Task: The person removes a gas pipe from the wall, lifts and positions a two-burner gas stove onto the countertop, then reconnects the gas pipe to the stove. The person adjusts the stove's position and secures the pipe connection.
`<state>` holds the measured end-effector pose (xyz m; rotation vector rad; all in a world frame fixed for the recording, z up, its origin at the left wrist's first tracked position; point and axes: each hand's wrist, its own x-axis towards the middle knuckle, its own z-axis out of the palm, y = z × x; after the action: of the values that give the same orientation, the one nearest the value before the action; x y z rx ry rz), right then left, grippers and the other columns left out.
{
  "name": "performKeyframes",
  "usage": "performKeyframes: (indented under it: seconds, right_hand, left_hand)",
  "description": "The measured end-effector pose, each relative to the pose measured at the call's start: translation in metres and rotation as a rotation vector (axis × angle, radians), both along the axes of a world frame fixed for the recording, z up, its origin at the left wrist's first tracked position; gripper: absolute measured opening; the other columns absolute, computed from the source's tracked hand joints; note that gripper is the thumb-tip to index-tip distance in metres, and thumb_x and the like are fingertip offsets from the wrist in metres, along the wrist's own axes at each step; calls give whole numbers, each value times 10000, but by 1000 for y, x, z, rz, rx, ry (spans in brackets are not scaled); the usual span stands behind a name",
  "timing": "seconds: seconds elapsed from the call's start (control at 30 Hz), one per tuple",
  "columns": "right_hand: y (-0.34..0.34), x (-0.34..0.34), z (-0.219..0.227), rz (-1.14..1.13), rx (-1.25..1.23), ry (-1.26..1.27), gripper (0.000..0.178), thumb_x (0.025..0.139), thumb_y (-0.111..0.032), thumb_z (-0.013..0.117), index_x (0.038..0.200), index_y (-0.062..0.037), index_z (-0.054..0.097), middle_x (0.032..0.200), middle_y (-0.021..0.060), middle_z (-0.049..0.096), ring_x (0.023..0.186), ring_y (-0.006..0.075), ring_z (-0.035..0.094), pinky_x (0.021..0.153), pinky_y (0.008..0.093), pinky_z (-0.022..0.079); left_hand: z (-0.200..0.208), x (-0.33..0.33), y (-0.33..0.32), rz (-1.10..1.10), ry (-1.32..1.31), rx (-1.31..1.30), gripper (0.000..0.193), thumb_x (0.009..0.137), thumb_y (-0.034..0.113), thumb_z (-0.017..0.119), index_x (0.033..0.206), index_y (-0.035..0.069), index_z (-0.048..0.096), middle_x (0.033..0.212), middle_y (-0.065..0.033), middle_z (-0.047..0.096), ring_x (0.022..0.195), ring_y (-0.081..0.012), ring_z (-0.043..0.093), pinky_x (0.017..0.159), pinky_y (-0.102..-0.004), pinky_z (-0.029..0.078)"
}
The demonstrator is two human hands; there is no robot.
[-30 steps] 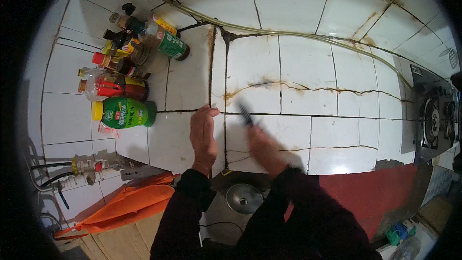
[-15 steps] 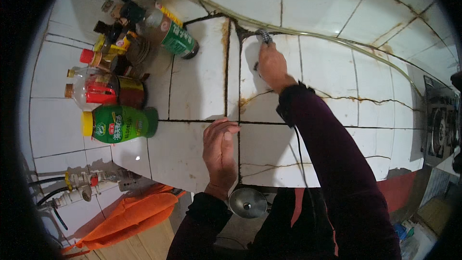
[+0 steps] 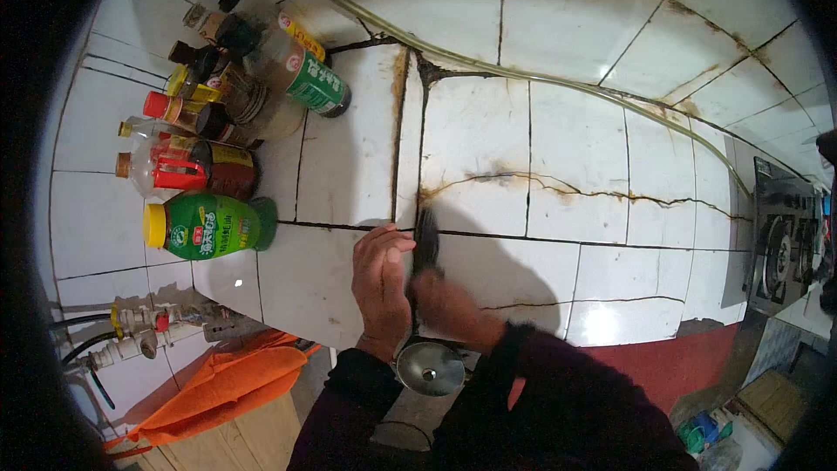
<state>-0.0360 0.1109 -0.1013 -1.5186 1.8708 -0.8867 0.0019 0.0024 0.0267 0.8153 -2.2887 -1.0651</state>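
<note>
Farther from the hose [image 3: 528, 75] now, the right hand [image 3: 449, 307] grips a tool [image 3: 425, 242] beside the empty left hand [image 3: 380, 292].

Right hand [image 3: 449, 307] gripping dark tool [image 3: 425, 242], left hand [image 3: 381, 283] near

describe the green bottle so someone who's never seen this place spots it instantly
On the white tiled counter, look to the bottles crowded at its left end. The green bottle is the one nearest the person, left of the left hand. Its mostly green body and yellow cap set it apart from the clear and dark bottles behind it.
</note>
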Motion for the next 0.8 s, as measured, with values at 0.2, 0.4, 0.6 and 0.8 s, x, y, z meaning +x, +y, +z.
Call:
performKeyframes:
  seconds: [0.2,0.4,0.6,0.8]
  right_hand:
    - [48,-13,29,-48,36,211,469,986,-157,523,1408,30,444,989,185,586,718,329,665,537,445,557]
    - [-55,-138,14,-392,-175,577,358,886,8,598,1214,100,488,915,179,589,737,256,665,572,319,564]
    - [-51,-54,9,-282,-60,230,293,896,-54,567,1168,48,528,1041,227,604,766,350,658,658,414,572]
    - [65,42,36,227,188,38,242,907,-114,577,1123,-7,605,1071,190,579,935,328,645,698,418,566]
  left_hand:
    - [-1,0,1,-12,23,-10,329,1061,200,394,992,25,664,1110,-105,660,1215,-285,546,1083,-422,402]
    - [-6,4,0,-8,27,35,317,1063,196,381,1047,27,650,1114,-108,660,1189,-289,562,1070,-425,410]
    - [-6,1,2,20,109,13,244,1024,125,438,1007,30,662,1122,-116,663,1166,-306,567,1048,-411,429]
    - [-3,2,0,-17,34,-35,371,1069,256,367,1093,28,659,1197,-132,635,1211,-305,548,1085,-414,395]
